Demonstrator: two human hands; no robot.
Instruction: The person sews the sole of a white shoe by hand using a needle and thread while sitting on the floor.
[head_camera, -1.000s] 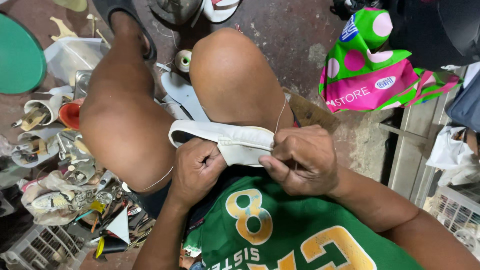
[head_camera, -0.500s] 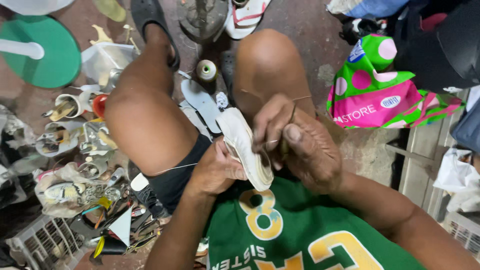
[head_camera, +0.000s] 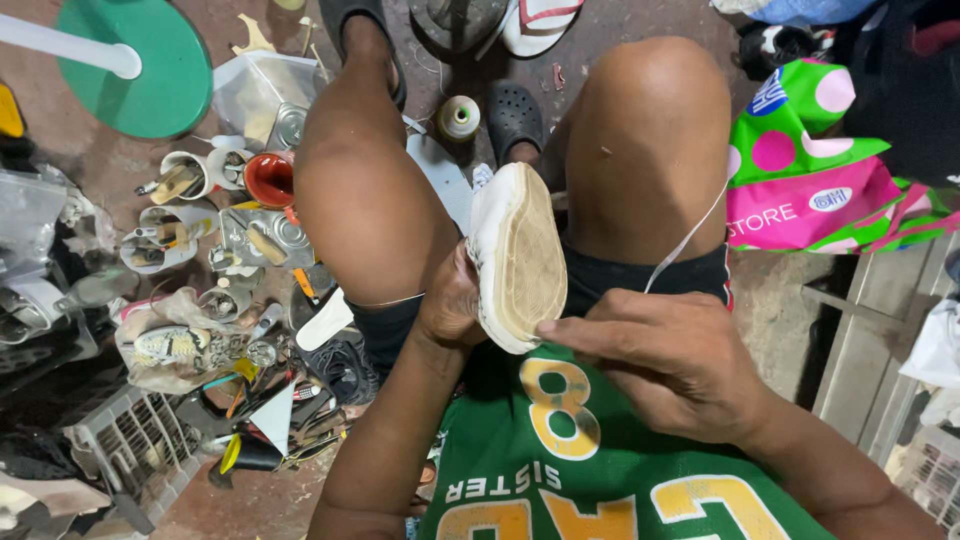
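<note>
1. As we look down between our knees, the white canvas shoe with a tan rubber sole (head_camera: 518, 255) stands sole-up in front of our green shirt (head_camera: 610, 470), its long axis running from our belly out toward the floor.
2. Our left hand (head_camera: 452, 305) is clamped on the shoe's left edge, fingers hidden behind it.
3. Our right hand (head_camera: 672, 360) lies at the heel end, just to the right, its fingers closed together with the forefinger tip touching the sole's rim; a pale thread (head_camera: 690, 232) runs up from it across our right thigh.
4. Both hands meet the shoe at its near end.
5. Half a second ago the right hand covered the shoe's top; now it sits lower and the whole sole shows.
</note>
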